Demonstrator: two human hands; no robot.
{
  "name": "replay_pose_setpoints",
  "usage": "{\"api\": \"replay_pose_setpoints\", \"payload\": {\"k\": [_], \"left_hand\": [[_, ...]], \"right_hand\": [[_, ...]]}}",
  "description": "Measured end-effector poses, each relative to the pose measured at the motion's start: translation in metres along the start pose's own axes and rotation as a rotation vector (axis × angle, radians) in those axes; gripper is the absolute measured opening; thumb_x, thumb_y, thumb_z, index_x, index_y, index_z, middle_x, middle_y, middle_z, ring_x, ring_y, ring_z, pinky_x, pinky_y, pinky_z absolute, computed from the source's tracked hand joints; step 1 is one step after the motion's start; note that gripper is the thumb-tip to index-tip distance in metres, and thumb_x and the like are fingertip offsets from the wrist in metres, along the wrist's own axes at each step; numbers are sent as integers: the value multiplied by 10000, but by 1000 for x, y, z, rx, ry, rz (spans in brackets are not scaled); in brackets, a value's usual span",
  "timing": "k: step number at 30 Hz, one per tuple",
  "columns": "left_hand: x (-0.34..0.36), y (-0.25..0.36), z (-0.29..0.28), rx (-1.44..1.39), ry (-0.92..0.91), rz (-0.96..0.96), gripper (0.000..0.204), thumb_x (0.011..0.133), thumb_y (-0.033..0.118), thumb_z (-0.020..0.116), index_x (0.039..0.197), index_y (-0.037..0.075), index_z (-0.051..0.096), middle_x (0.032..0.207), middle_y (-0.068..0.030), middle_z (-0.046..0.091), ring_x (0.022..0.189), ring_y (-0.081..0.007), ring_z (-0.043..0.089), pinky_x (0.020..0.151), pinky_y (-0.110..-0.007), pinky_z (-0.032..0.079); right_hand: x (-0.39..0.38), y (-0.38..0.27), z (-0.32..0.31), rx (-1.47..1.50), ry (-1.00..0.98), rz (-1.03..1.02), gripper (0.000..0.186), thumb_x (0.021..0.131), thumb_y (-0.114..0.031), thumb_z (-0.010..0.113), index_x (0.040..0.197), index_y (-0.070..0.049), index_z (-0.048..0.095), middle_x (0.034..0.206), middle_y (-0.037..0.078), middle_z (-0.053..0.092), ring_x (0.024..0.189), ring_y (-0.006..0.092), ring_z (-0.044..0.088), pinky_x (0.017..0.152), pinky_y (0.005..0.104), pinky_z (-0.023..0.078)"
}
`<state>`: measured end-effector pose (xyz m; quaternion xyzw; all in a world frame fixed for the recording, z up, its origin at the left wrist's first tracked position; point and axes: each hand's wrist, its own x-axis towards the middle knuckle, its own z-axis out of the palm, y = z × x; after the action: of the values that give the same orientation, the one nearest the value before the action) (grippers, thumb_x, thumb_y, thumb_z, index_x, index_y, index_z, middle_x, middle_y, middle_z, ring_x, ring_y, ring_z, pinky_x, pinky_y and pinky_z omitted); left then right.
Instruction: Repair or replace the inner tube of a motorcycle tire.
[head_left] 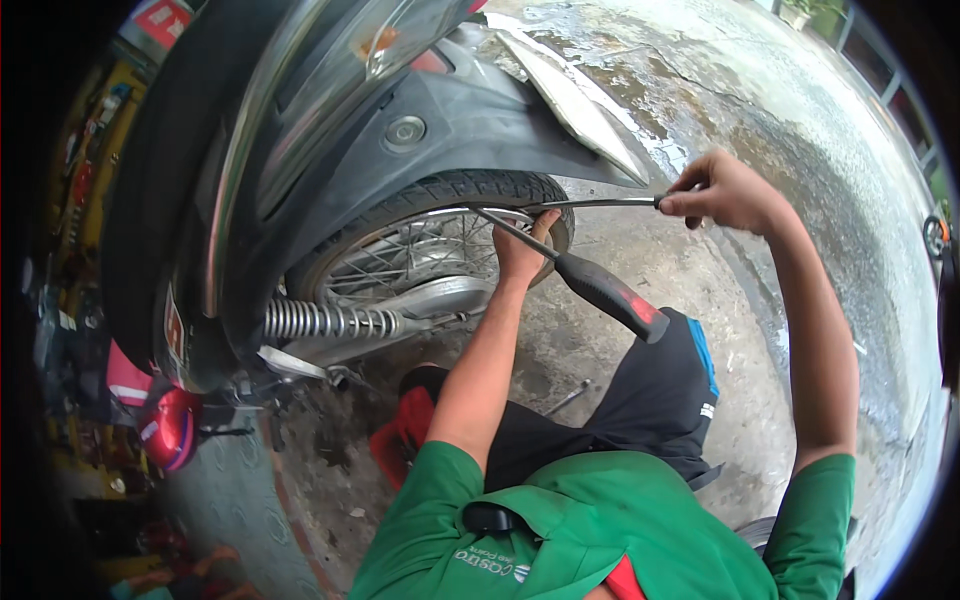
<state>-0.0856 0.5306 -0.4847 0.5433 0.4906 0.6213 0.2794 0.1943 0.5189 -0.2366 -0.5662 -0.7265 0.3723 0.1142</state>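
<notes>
**Two levers at the rear tyre**

While the left hand (520, 250) presses against the rim of the rear wheel (420, 255), its fingers curled shut onto the tyre (480, 188) edge, a tyre lever with a black and red handle (610, 295) sits wedged under the bead, its long axis slanting from upper left down to lower right, handle end free. The right hand (725, 190) has its grip pinched shut around the end of a thin steel bar (595, 203), which lies nearly level and points left into the tyre. Both tools look stiff and heavy for their size; the bare steel could be slippery, so the far end gives the best leverage. Wet concrete floor (760, 120) lies beyond.
</notes>
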Motion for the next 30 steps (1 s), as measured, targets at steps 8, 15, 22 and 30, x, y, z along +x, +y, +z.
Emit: {"api": "replay_pose_setpoints", "payload": {"k": [8, 15, 22, 30], "left_hand": [[-3, 5, 3, -33, 21, -55, 357, 823, 262, 885, 1006, -2, 728, 967, -89, 759, 879, -203, 692, 813, -353, 522], [-2, -1, -6, 31, 5, -15, 310, 824, 265, 882, 951, 15, 751, 923, -55, 758, 834, -163, 674, 805, -335, 516], [1, -1, -8, -35, -48, -200, 289, 803, 226, 893, 940, 18, 746, 883, -54, 737, 806, -146, 653, 754, -340, 505], [-16, 27, -14, 6, 38, -137, 191, 866, 136, 824, 965, 16, 713, 956, -26, 714, 859, -140, 641, 764, -324, 496]], "right_hand": [[12, -4, -5, -113, 15, -62, 372, 841, -367, 826, 944, -11, 794, 744, 93, 743, 642, 163, 703, 645, 353, 549], [-23, -6, 27, -128, -79, -34, 351, 882, -319, 797, 984, 15, 766, 724, 95, 732, 568, 144, 665, 552, 322, 510], [-49, 9, 90, 506, -319, 173, 302, 972, -243, 667, 1165, -10, 655, 780, 13, 642, 631, 94, 571, 534, 258, 445], [-81, 0, 192, 816, 3, 38, 252, 983, -221, 675, 1170, -58, 635, 772, -29, 578, 628, 67, 507, 538, 256, 398]]}}
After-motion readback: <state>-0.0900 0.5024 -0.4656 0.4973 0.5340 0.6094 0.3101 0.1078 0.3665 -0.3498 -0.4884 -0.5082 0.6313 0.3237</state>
